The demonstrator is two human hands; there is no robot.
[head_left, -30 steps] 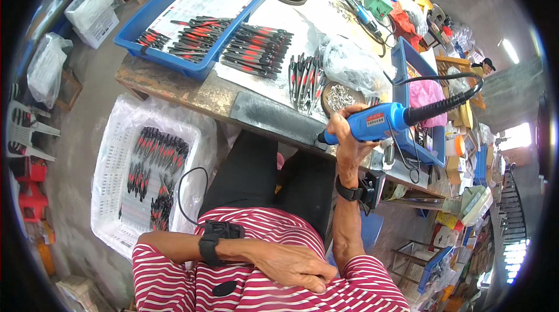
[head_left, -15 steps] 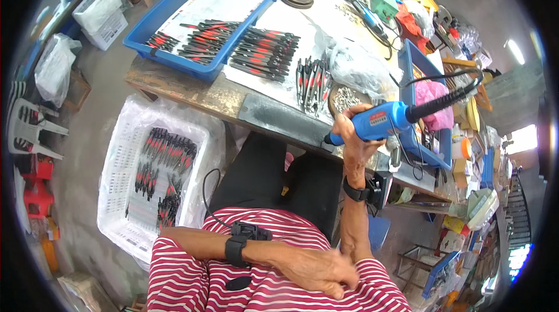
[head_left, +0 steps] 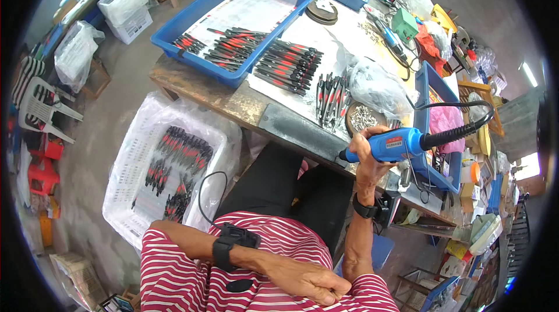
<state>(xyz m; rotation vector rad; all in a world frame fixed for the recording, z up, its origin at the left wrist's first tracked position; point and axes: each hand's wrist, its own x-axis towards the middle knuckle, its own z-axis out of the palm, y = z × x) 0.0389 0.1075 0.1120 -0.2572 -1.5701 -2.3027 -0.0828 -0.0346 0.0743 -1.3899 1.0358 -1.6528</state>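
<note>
**Blue power tool held up at the bench edge**

A long workbench [head_left: 192, 88] runs across the room, its near edge worn and bare. On it sits a big blue tray [head_left: 201, 12] with a paper liner and a heap of red-and-black pliers [head_left: 230, 47]; more of them lie in a row on the paper just beside the tray. On the floor to the person's left stands a white plastic crate [head_left: 137, 155], lined with clear film and part filled with the same kind of tools. A second, smaller blue tray [head_left: 424, 88] stands on the right end of the bench.

The right hand [head_left: 365, 158] is clenched around a blue power tool [head_left: 393, 144], raised just above the bench's near edge, its tip pointing left and its black cord [head_left: 460, 131] looping away to the right. A small dish of metal bits [head_left: 364, 117] lies just behind it. The left hand [head_left: 311, 282] rests against the striped shirt [head_left: 174, 277], fingers loosely curled, holding nothing.
</note>
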